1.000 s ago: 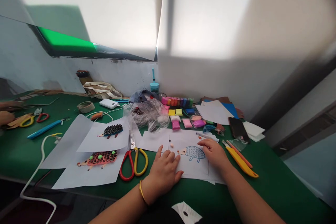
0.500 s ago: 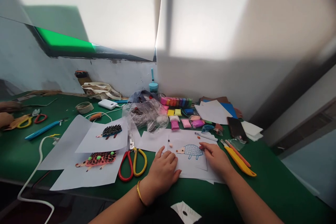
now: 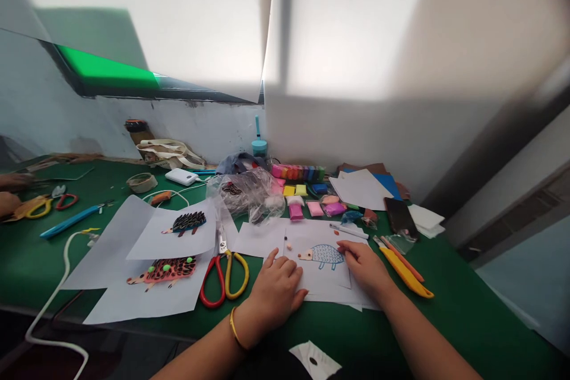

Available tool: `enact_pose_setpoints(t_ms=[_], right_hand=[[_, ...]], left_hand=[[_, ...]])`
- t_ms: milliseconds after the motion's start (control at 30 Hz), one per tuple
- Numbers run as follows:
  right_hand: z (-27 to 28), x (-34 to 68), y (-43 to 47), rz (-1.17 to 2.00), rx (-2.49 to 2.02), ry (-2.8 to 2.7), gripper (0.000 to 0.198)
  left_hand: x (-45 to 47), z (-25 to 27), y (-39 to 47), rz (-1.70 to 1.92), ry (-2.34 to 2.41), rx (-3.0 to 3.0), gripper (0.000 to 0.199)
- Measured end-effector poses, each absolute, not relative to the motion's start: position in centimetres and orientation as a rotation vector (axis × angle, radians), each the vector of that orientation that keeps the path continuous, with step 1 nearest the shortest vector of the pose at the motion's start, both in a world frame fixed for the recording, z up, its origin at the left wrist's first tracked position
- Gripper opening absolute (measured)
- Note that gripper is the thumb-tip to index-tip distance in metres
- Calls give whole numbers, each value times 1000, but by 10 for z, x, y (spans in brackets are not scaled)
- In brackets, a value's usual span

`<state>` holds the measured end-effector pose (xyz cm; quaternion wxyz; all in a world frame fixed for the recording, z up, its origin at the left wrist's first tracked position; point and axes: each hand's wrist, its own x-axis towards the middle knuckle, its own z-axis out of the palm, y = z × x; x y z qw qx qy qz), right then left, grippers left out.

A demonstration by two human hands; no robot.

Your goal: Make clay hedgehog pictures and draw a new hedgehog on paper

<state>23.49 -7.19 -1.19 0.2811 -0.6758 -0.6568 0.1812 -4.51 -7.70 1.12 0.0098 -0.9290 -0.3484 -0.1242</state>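
Note:
A sheet of paper [image 3: 327,285] bears a hedgehog drawing [image 3: 327,254] with a blue patterned back, blue legs and a peach face. Flat on the sheet's left side rests my left hand [image 3: 278,288], open, fingers somewhat apart and nothing in it. My right hand [image 3: 367,267] is at the drawing's tail end, fingertips closed together over the blue back; whatever they hold, if anything, is too small to make out. Small dark and peach clay bits [image 3: 289,246] lie left of the face. A brown bit [image 3: 336,233] and a white pen [image 3: 350,230] lie above the drawing.
Scissors [image 3: 225,279] with red and yellow handles lie left of my hand, beside papers with two finished hedgehogs [image 3: 189,222]. Clay packets [image 3: 315,208] and plastic bags [image 3: 249,193] sit behind. A yellow cutter [image 3: 405,270] and phone [image 3: 401,217] lie right. Another person's hands [image 3: 11,202] show far left.

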Motion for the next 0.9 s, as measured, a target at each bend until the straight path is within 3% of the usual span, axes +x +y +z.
enact_pose_setpoints(t_ms=[333,633,900], right_hand=[[-17,237,-70,494,-1815,-1757,41],[-13,236,-70,508,-1814,-1761,42],[-12,235,-71,509,-1811,-1763,42]], left_hand=[[-46,9,-76,-510,-1163,-2911,54],[-51,11,-71,-610,-1265,-2935,33],[-40,9,-72,-475,-1132,-2846,34]])
